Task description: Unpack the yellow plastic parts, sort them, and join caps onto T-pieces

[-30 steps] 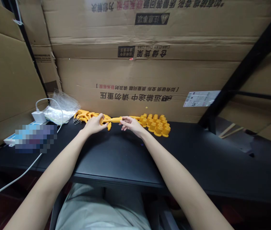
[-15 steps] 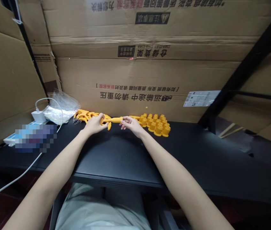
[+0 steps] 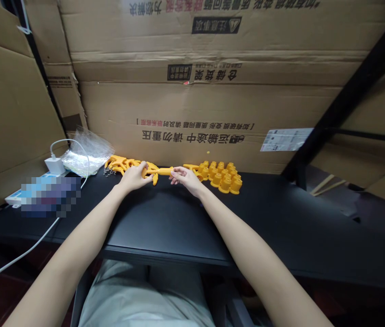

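A long yellow plastic part (image 3: 162, 171), narrow at its left and thicker at its right, is held level between my hands above the black table. My left hand (image 3: 134, 176) grips the narrow end, thumb and fingers closed around it. At the thick end, my right hand (image 3: 186, 180) pinches with thumb and fingers. Its fingertips cover that tip. Behind my left hand lies a heap of curved, branching yellow plastic parts (image 3: 116, 161), partly hidden by the hand. Just right of my right hand stand several yellow cup-shaped pieces (image 3: 225, 183) in close rows, with another yellow part (image 3: 190, 166) beside them.
The black tabletop (image 3: 165, 218) ends in a front edge near my lap. A cardboard wall (image 3: 179, 104) rises behind. At the left are a clear plastic bag (image 3: 85, 154), a white charger (image 3: 54, 164) on a power strip, and a white cable (image 3: 39, 240).
The fingers of my right hand have shifted slightly left along the thick end of the yellow part. My left hand looks unmoved.
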The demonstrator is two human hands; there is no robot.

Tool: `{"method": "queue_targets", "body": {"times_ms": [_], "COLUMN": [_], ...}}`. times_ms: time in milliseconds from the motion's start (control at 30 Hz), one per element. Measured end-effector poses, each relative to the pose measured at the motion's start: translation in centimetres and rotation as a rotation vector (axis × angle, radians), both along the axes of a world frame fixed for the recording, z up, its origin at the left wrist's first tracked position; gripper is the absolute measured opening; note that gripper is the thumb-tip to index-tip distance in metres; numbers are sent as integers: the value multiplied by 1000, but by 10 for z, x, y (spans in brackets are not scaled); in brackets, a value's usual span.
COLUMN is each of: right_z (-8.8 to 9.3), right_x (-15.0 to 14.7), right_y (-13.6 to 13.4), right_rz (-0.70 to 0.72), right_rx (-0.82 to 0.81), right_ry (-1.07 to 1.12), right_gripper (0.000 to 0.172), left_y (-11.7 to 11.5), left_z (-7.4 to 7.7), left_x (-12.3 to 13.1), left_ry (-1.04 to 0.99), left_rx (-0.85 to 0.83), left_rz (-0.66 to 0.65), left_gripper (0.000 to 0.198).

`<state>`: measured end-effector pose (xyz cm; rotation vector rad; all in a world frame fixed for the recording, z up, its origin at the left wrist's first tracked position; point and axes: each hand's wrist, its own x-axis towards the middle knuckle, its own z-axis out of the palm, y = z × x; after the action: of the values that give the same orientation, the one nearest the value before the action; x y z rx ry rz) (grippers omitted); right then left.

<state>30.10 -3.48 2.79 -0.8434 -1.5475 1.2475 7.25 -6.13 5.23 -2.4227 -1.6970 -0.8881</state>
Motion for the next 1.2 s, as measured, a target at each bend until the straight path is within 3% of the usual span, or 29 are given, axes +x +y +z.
{"method": "queue_targets", "body": {"times_ms": [300,500,633,767,867,967,1067,1200], "right_z": [-2,-1,-3,-5,-7,-10,-13,-15], "right_x": [-1,-1,-3,-7,-7,-1,13,29], "right_y": [1,-2,-5,-1,6,14,16,11], "right_rz": [-10,65,83,13,-107,-361,-607,-673], "right_rx": [-43,-218,-318,-302,-214,16,343,572], "right_ry": [23,128,172,228,272,202,-140,-753], "right_gripper": [45,34,26,25,29,32,31,31], "left_y": [0,0,4,10,14,14,14,14], "left_z": [-1,0,-5,-12,-16,-18,-20,-22], "left_x": [0,1,-2,-7,-8,-5,-2,-1], "left_ry": [15,60,72,59,71,85,87,91], "left_rx": [-22,-39,-69,-71,-18,-2,-7,-12], "left_rz": [21,27,-6,-83,-134,-136,-162,-206], "left_gripper": [31,35,46,67,69,62,54,48]}}
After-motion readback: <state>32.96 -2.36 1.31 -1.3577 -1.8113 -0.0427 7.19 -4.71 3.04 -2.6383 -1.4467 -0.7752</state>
